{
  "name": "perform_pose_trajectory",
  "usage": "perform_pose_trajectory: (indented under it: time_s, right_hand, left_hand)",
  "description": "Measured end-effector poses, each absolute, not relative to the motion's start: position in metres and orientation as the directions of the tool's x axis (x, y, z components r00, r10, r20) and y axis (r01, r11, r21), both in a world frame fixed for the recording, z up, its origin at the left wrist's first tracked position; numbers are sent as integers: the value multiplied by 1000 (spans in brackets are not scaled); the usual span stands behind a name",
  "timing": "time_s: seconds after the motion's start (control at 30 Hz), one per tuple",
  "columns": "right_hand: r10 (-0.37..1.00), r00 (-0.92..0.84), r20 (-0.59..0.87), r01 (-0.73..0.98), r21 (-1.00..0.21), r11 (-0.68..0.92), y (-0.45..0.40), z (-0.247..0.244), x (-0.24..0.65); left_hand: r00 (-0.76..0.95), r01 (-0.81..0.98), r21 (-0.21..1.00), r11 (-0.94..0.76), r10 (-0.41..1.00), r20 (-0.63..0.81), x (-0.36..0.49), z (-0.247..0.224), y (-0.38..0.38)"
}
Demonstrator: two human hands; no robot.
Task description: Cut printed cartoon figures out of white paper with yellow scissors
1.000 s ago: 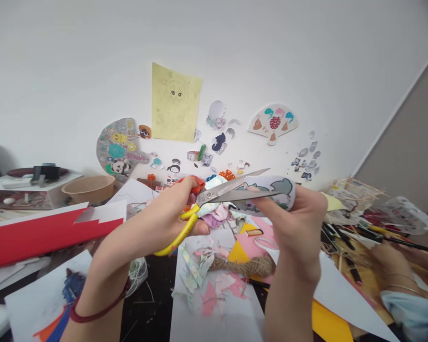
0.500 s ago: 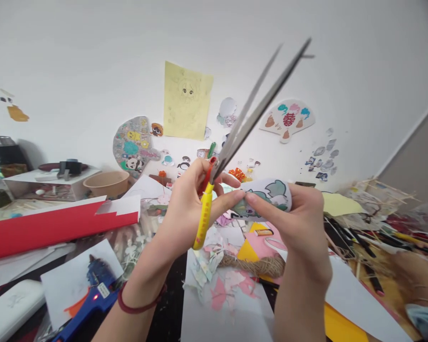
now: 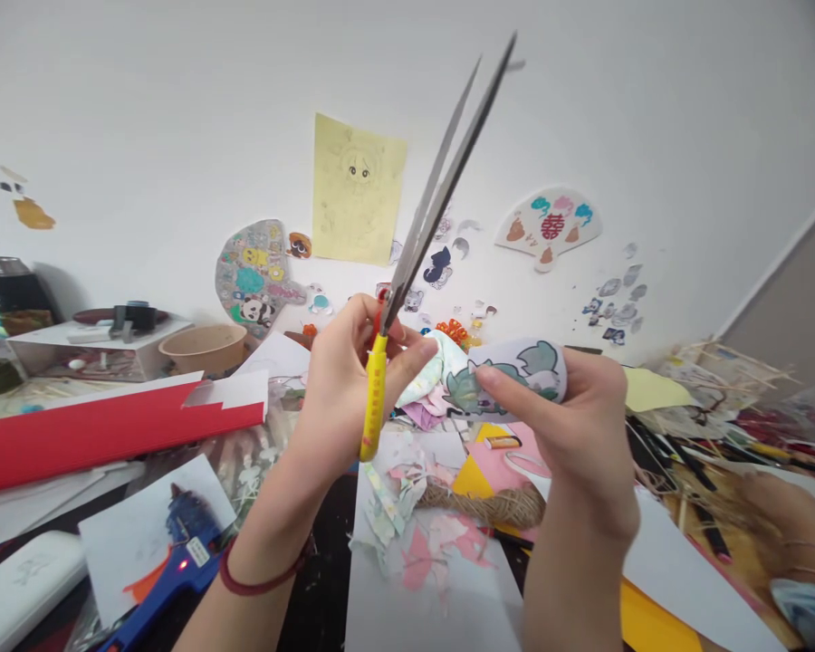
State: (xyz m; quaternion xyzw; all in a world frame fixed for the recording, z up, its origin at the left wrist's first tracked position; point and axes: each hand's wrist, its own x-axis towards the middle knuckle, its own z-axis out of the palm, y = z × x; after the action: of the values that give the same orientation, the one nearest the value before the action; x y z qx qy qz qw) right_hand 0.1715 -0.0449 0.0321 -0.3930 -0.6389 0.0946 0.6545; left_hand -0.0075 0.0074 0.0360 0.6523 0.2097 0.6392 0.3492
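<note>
My left hand (image 3: 343, 389) is closed around the red and yellow handles of a pair of scissors (image 3: 421, 235). The blades point up, slightly parted, and a thin sliver clings near one tip. In my right hand (image 3: 563, 417), pinched between thumb and fingers, is a paper cutout (image 3: 499, 376) printed with a green cartoon figure. A gap separates the left fingers from the cutout. Below both hands, paper scraps (image 3: 441, 548) lie on a white sheet (image 3: 421, 616), beside a hank of twine (image 3: 482, 505).
A blue glue gun (image 3: 183, 566) with a red light rests at the lower left, near a white case (image 3: 31, 575). Red board (image 3: 109, 430) and a tan bowl (image 3: 204, 347) stand behind. Another person's arm (image 3: 798, 521) reaches in at right among pens and sticks.
My left hand has drawn away to the left from the cutout, carrying the scissors, whose blades now stand steeper. My right hand has shifted slightly right, keeping the cutout.
</note>
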Motion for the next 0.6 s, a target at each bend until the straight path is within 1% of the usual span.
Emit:
perform_pose_trajectory:
  time_s: [0.1,0.17,0.3,0.43,0.5,0.6]
  right_hand:
    - [644,154,749,334,-653,680,-44,31,175]
    - [659,139,739,317,-663,678,-43,32,176]
    - [727,84,682,314,-710,630,-43,34,175]
    - [784,2,621,286,-751,594,-39,37,172]
    - [786,8,619,271,-758,594,-37,37,172]
    - [770,52,636,233,-757,610,-32,35,174]
  left_hand:
    - [91,34,774,-632,773,628,-13,36,17]
    - [112,68,785,-616,786,608,-16,36,20]
    - [190,-117,785,-608,762,619,-12,38,15]
    - [288,-303,779,-549,727,624,-3,36,4]
    - [282,-326,770,-549,721,633,-1,34,2]
    - [254,-290,749,-596,707,660,-2,32,3]
